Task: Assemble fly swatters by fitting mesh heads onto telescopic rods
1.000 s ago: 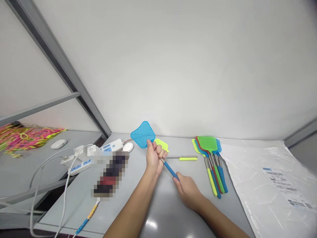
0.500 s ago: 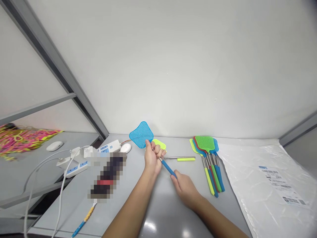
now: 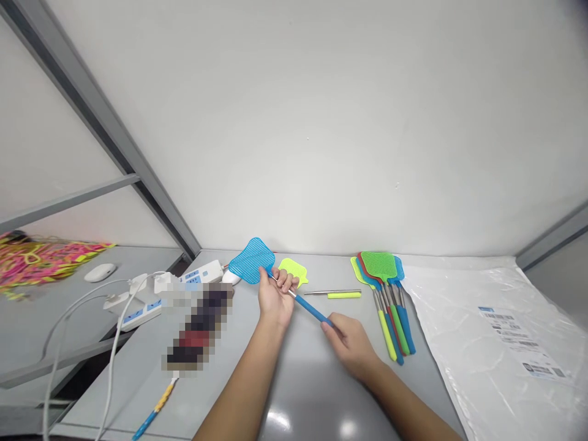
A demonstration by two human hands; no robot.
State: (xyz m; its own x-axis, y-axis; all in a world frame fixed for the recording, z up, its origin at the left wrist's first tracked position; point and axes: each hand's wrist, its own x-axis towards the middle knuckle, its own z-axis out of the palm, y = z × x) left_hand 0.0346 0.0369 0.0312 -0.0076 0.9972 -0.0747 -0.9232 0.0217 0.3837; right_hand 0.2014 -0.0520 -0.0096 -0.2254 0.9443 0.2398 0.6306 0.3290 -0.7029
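Note:
A blue fly swatter slants across the middle of the view, its mesh head at upper left. My left hand is closed round its metal rod just below the head. Lower right, my right hand grips the end of its blue handle. Behind my left hand lies a loose yellow swatter head on the table. To its right rests a metal rod with a yellow handle, separate from that head. Farther right is a pile of fly swatters in green, red, blue and yellow, heads toward the wall.
A white plastic bag with a printed label covers the table's right side. On the left are a power strip with plugs and cables, a white mouse-like object and a pixelated item. Colourful cords lie at far left.
The swatter's head has moved left and slightly down, and more of the metal rod shows between my hands. My right hand has shifted slightly right. More of the yellow head is visible.

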